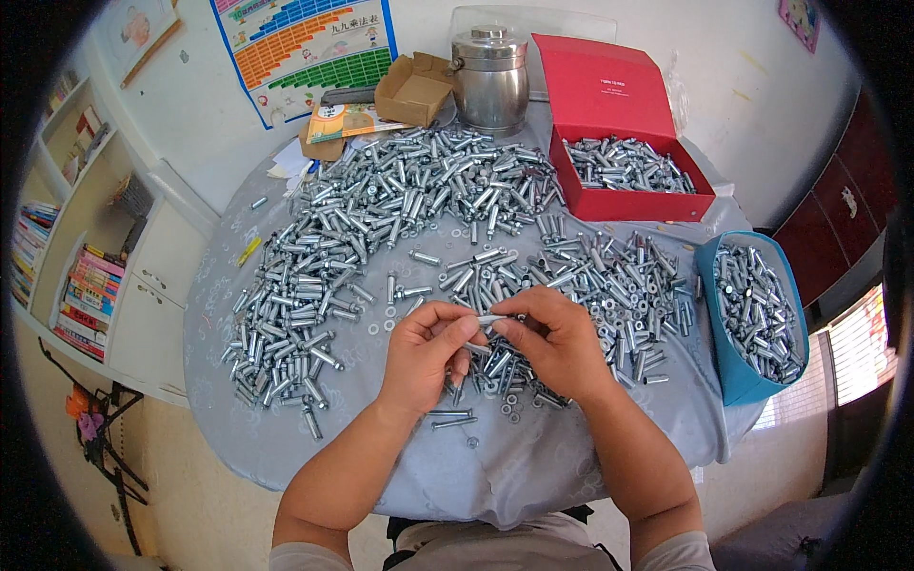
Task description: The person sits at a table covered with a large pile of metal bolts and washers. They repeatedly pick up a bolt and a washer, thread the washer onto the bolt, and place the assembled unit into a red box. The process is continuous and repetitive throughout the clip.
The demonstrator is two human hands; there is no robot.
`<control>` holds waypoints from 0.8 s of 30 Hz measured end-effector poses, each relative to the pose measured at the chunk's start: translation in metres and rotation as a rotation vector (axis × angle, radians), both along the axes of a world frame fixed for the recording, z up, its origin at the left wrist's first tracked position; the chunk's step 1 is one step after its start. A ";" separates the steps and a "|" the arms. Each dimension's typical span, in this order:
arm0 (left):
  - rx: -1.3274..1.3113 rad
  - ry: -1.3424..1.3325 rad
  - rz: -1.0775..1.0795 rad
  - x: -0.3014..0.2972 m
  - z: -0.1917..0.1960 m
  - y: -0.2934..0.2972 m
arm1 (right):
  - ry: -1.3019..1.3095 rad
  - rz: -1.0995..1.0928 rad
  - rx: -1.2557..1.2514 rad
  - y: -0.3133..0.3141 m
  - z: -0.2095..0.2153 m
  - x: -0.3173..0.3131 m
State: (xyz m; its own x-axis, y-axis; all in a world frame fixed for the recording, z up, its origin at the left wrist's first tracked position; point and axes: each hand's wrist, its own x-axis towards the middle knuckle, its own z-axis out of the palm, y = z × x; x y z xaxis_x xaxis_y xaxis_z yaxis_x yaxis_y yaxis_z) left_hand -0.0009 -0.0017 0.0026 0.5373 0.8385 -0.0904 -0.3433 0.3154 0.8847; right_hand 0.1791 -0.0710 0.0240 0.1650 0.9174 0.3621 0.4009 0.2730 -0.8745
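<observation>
Over the near middle of the table, my left hand (430, 350) and my right hand (554, 341) meet at a small metal expansion bolt (487, 320). The thumb and fingers of each hand pinch it from either side, so most of it is hidden. Below my left fingers another slim metal piece (458, 390) shows, and whether I hold it or it lies on the cloth I cannot tell. Loose sleeves, bolts and washers (624, 309) spread beside and beyond my right hand. A big heap of expansion bolts (295, 300) curves round the left and far side.
An open red box (633, 205) of bolts stands at the far right, with a blue bin (754, 388) of bolts nearer. At the back are a steel pot (490, 81) and a cardboard box (413, 88). Several bolts lie by the grey tablecloth's (457, 476) front.
</observation>
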 end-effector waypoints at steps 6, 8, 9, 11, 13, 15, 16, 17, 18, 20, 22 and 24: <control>-0.028 0.008 0.062 0.001 0.003 -0.001 | -0.080 -0.018 0.058 0.000 -0.001 0.000; -0.049 0.001 0.095 -0.001 0.004 0.002 | -0.095 -0.058 0.059 0.001 -0.001 0.003; -0.038 0.004 0.117 -0.002 0.002 0.006 | -0.098 -0.092 0.049 0.003 -0.001 0.007; -0.040 -0.024 0.119 -0.008 0.002 0.011 | -0.100 -0.161 0.063 0.004 -0.002 0.011; -0.050 -0.137 0.116 -0.006 0.006 0.009 | -0.096 -0.231 0.112 0.005 -0.002 0.013; -0.053 -0.170 0.132 -0.002 0.012 0.005 | -0.077 -0.245 0.088 0.004 0.001 0.011; -0.050 -0.146 0.146 0.002 0.015 0.002 | -0.067 -0.252 0.076 0.004 0.001 0.010; -0.046 -0.124 0.160 0.006 0.017 0.000 | -0.060 -0.235 0.096 0.004 0.000 0.010; -0.022 -0.101 0.174 0.008 0.016 -0.001 | -0.053 -0.217 0.116 0.004 -0.002 0.009; 0.026 -0.054 0.201 0.011 0.013 -0.004 | -0.046 -0.196 0.138 0.003 -0.003 0.008; 0.056 0.001 0.136 0.002 0.004 0.004 | -0.048 -0.190 0.143 0.002 -0.003 0.008; 0.051 0.004 0.086 -0.008 0.000 0.009 | -0.045 -0.190 0.140 0.002 -0.002 0.007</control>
State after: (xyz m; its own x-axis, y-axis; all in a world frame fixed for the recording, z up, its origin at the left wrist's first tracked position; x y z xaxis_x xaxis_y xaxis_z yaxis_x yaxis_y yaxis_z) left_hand -0.0092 0.0078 0.0030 0.4625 0.8853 -0.0483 -0.3637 0.2392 0.9003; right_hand 0.1865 -0.0688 0.0225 0.3109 0.8116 0.4946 0.4943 0.3065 -0.8135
